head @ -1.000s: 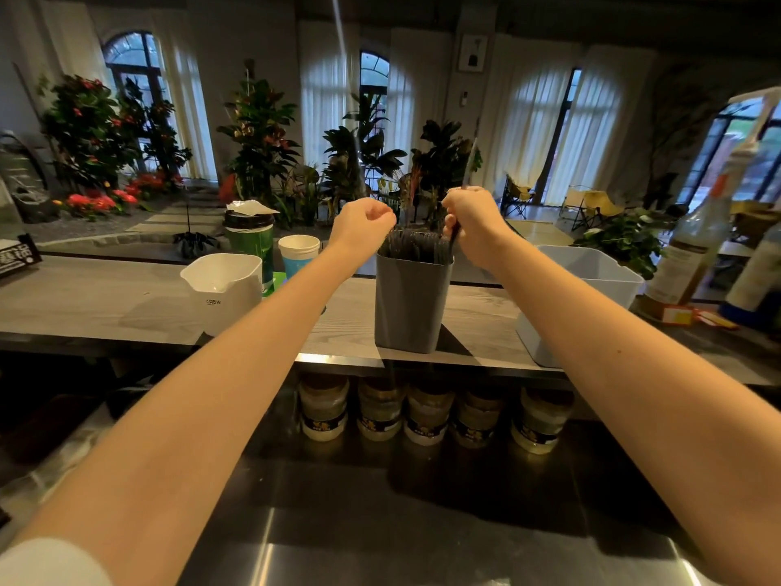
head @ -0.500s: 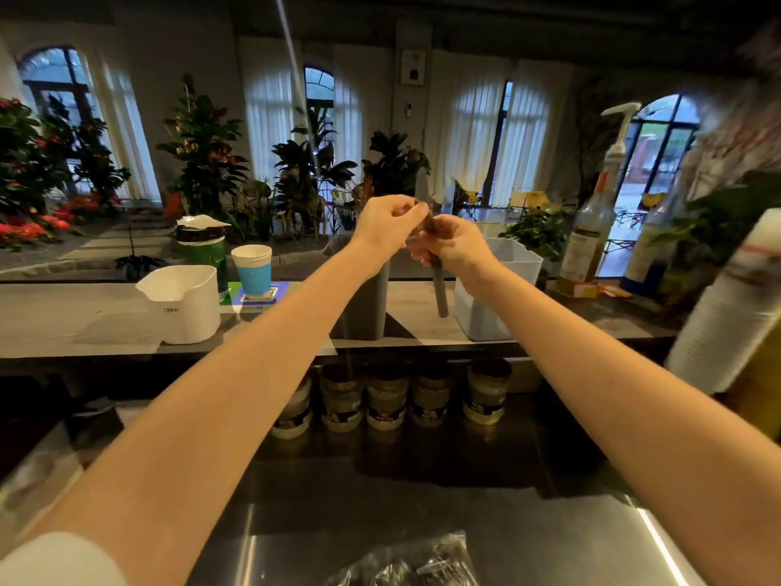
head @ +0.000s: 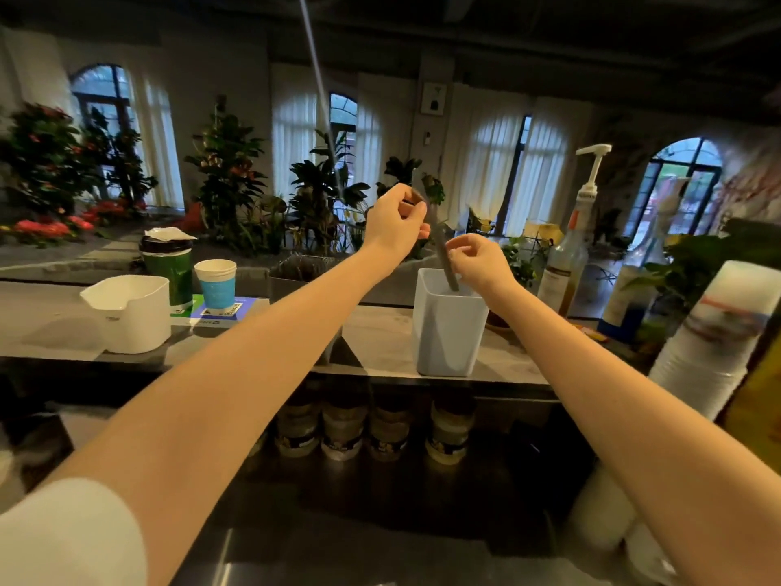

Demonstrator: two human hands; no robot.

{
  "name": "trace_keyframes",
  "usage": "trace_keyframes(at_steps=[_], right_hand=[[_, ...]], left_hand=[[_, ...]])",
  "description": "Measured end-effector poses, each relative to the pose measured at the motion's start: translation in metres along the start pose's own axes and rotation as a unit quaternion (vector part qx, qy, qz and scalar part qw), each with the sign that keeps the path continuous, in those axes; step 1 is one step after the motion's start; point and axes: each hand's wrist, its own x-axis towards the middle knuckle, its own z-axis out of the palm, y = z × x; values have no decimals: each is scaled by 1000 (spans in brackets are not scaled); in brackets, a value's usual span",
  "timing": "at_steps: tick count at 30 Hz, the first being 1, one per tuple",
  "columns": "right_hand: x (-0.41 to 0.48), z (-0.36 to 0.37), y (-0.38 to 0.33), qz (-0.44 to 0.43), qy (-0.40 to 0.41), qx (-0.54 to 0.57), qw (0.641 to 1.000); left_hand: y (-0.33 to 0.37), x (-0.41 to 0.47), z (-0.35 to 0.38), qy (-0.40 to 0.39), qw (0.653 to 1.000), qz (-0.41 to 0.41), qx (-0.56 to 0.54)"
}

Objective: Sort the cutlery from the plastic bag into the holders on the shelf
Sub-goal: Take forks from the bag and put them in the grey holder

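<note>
Pinching the utensil [head: 441, 247] high up, left fingers [head: 416, 213] hold its tip inside the white holder [head: 448, 332]; right fingers [head: 460, 249] pinch lower.

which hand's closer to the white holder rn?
Right. The right hand is just above the rim of the white holder, at the cutlery piece dipping into it. The left hand is higher and further left, pinching the piece's top end.
</note>
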Motion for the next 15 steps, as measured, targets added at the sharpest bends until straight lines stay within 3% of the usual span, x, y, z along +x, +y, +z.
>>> trace_keyframes(at_steps=[5, 10, 12, 15], right_hand=[[25, -3, 28, 5, -16, 46, 999], [45, 1, 57, 29, -82, 100, 991], [49, 9, 67, 28, -82, 56, 995], [52, 19, 77, 15, -52, -112, 992]], left_hand=[[-30, 14, 37, 19, 996, -67, 52], [-61, 15, 58, -25, 965, -104, 240], [-74, 13, 62, -47, 949, -135, 280], [-86, 6, 67, -52, 932, -213, 289]])
